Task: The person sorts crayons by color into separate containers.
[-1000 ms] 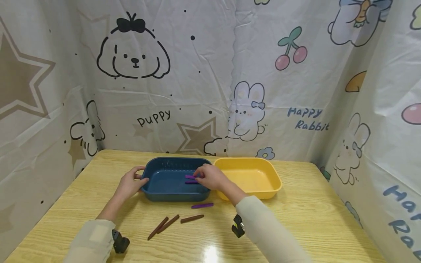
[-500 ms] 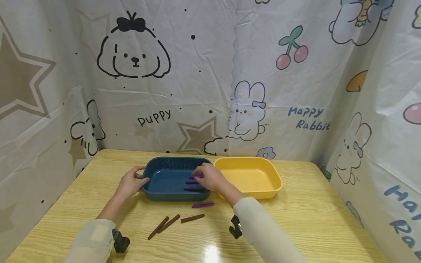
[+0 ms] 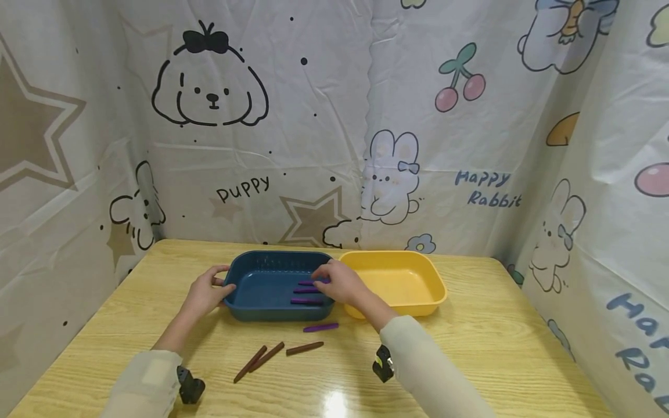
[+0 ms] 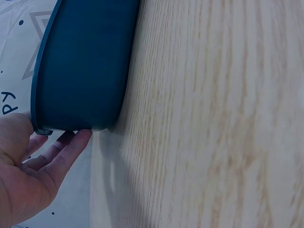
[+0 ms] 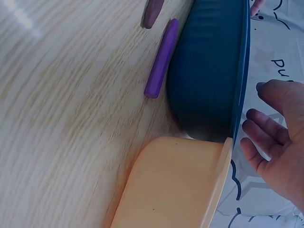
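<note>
Two hands work at our blue tray [image 3: 261, 290], which sits on the tabletop [image 3: 496, 348] with its right end touching a yellow tray [image 3: 413, 273]. Our left hand [image 3: 205, 292] holds the tray's left rim, thumb over the lip and fingers [image 4: 71, 147] lying fairly straight against the outer wall beneath it. Our right hand [image 3: 342, 283] hovers over the tray's right end; from the wrist its fingers [image 5: 259, 137] look relaxed and spread, grasping nothing. Whether they touch the crayon just under the hand we cannot tell.

Three purple crayons [image 3: 307, 292] lie inside the blue tray near its right side, roughly parallel, one behind another. A fourth purple crayon [image 3: 320, 327] rests on the tabletop just in front of the tray, close against its front wall in the right wrist view [image 5: 160, 59]. Nearer to us lie three brown crayons [image 3: 277, 354]: two side by side at a slant, one [image 3: 305, 348] slightly apart to their right. Cartoon-printed sheets [image 3: 334, 116] surround the tabletop.
</note>
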Action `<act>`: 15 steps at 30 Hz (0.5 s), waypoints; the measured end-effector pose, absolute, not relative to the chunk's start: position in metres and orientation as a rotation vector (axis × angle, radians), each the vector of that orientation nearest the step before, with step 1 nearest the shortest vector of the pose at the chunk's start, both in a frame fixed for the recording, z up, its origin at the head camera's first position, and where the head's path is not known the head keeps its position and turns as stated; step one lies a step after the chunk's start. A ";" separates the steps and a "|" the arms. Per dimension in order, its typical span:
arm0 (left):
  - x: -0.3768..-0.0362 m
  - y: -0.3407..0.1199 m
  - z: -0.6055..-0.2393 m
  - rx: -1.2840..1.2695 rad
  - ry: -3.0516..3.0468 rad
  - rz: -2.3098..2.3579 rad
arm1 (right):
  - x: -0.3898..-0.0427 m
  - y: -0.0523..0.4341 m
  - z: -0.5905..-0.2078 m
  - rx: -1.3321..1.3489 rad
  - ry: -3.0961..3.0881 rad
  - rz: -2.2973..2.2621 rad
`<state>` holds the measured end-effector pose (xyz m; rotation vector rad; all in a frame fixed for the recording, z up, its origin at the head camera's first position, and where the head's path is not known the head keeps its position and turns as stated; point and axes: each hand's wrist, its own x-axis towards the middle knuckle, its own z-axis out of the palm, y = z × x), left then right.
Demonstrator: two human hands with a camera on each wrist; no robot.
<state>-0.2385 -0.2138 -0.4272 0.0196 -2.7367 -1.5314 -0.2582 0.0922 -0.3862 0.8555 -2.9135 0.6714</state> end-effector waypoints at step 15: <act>-0.237 -0.213 -0.426 0.035 -2.748 -1.537 | -0.251 0.102 -0.381 0.856 -2.907 0.731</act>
